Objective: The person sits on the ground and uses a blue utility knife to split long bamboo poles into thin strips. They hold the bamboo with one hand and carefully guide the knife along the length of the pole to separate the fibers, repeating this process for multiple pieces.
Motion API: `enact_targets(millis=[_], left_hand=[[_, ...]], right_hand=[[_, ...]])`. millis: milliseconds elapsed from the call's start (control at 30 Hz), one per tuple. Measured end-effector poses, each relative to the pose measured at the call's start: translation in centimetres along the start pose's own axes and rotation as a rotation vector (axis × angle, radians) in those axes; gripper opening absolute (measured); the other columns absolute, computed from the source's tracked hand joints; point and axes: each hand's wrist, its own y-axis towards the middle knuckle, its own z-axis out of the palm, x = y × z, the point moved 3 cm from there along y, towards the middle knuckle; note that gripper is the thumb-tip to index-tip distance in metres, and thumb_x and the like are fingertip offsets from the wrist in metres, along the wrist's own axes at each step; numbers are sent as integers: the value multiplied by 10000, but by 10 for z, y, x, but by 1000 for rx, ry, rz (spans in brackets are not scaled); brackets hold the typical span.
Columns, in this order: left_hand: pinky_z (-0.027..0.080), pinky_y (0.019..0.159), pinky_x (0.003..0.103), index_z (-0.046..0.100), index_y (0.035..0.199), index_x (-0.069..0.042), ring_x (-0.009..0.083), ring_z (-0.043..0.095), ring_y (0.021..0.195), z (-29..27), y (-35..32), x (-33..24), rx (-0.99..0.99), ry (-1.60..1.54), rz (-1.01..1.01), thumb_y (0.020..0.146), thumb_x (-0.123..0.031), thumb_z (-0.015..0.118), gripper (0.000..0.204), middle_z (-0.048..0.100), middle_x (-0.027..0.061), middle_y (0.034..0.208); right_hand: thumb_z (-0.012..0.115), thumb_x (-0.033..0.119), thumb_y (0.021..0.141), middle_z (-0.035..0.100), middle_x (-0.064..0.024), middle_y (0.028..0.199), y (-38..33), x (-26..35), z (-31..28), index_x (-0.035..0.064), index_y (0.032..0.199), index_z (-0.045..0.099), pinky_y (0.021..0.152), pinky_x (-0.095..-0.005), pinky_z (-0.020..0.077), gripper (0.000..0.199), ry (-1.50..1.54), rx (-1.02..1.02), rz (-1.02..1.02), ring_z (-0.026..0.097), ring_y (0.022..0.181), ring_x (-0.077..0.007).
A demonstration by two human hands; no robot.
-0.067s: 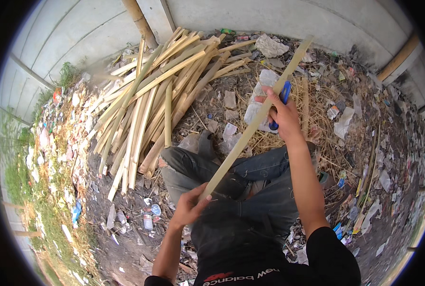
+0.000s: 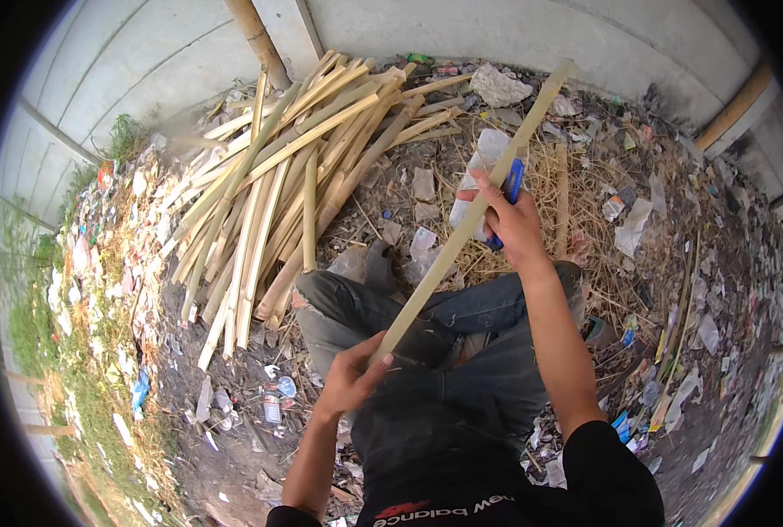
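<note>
A long pale bamboo strip [image 2: 470,215] runs diagonally from my lap up toward the far wall. My left hand [image 2: 349,379] grips its near end over my dark trousers. My right hand [image 2: 513,227] holds a blue-handled knife [image 2: 507,195] pressed against the strip about halfway along it; the blade is hidden behind the strip and my fingers. I am seated with my knees bent, one shoe [image 2: 378,263] pointing forward.
A pile of split bamboo strips [image 2: 295,176] lies fanned out ahead on the left. Litter, plastic scraps and dry straw [image 2: 585,202] cover the dirt ground. A pale concrete wall [image 2: 497,35] curves behind, with bamboo poles [image 2: 255,35] leaning on it.
</note>
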Motion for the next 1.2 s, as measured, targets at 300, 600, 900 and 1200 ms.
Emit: enact_targets(millis=[300, 600, 900, 1200], left_hand=[[501, 640, 249, 470, 1576, 9, 64, 601, 772, 19, 31, -35, 25, 110, 134, 984, -136, 772, 680, 706, 42, 1052], [529, 908, 285, 540, 1523, 32, 114, 652, 1019, 23, 24, -24, -161, 338, 206, 969, -102, 784, 621, 733, 124, 1145], [501, 970, 262, 562, 1495, 65, 87, 617, 1097, 18, 41, -33, -201, 157, 165, 992, -91, 757, 562, 718, 60, 1217], [518, 930, 281, 585, 1472, 55, 80, 611, 1003, 10, 27, -35, -174, 305, 68, 965, -118, 772, 568, 733, 55, 1052]], right_hand=[[756, 301, 1022, 782, -80, 888, -58, -31, 51, 33, 1189, 687, 539, -219, 467, 323, -35, 137, 59, 672, 690, -65], [634, 431, 1077, 726, -88, 743, -44, -6, 29, 21, 1076, 706, 539, -332, 477, 416, -301, 12, -158, 611, 558, -156], [592, 578, 1039, 673, -229, 682, -116, -35, 49, 15, 872, 696, 622, -525, 531, 597, -921, 453, -155, 693, 694, -463], [551, 567, 1062, 673, -251, 671, -68, -28, 40, 16, 885, 719, 609, -566, 541, 603, -1037, 270, -142, 688, 678, -482]])
